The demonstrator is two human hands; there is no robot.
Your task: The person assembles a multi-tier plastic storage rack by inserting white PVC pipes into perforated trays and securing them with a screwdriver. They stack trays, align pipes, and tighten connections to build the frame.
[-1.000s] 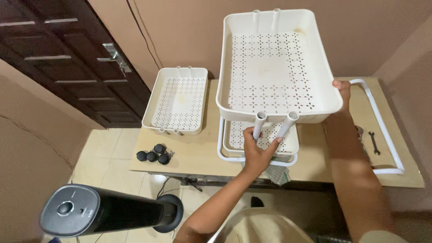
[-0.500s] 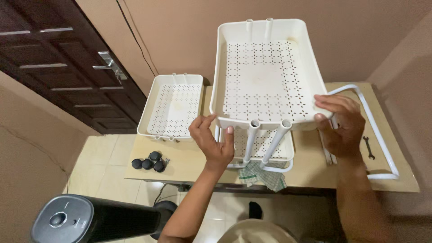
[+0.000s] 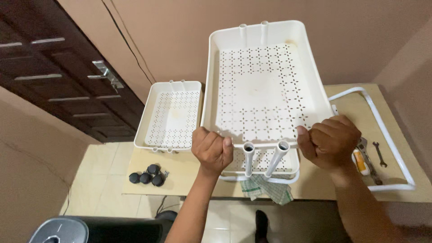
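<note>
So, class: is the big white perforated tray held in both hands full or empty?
Empty. The large tray shows only its bare perforated floor; left hand and right hand grip its near rim.

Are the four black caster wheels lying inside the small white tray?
No, the black caster wheels lie on the table, in front of the small white tray.

Bare tabletop [image 3: 189, 168] beside casters [image 3: 146, 176]

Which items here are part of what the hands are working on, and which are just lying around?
In hand:
- large perforated white tray, each hand closed in a grip on its near rim: left hand, right hand
- two white tubes under that rim
- lower tray

Lying about:
- smaller tray
- black caster wheels
- wrench
- white tube frame
- checked cloth
- table
</note>
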